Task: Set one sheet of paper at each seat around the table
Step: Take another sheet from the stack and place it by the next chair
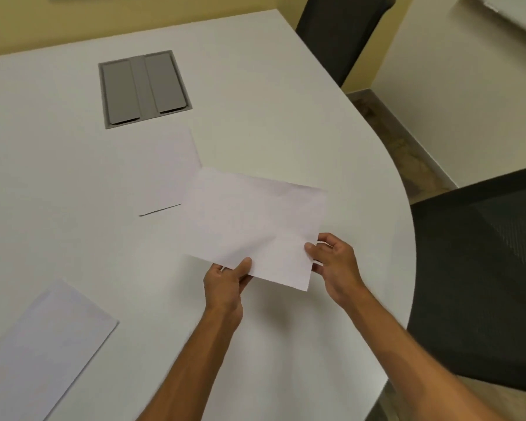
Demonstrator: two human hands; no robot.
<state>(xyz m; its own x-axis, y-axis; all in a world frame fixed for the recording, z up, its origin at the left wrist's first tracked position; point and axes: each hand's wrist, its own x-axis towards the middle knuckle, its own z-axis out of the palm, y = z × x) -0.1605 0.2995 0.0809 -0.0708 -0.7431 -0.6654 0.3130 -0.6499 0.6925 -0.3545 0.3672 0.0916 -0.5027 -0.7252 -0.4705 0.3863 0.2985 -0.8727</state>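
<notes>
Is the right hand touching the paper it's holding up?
Touching. The head view shows the right hand pinching the held sheet's near corner, thumb on top.

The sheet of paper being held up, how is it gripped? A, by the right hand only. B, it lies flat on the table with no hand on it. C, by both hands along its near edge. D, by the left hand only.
C: the left hand and right hand each pinch the near edge of the sheet, which is lifted off the table.
</notes>
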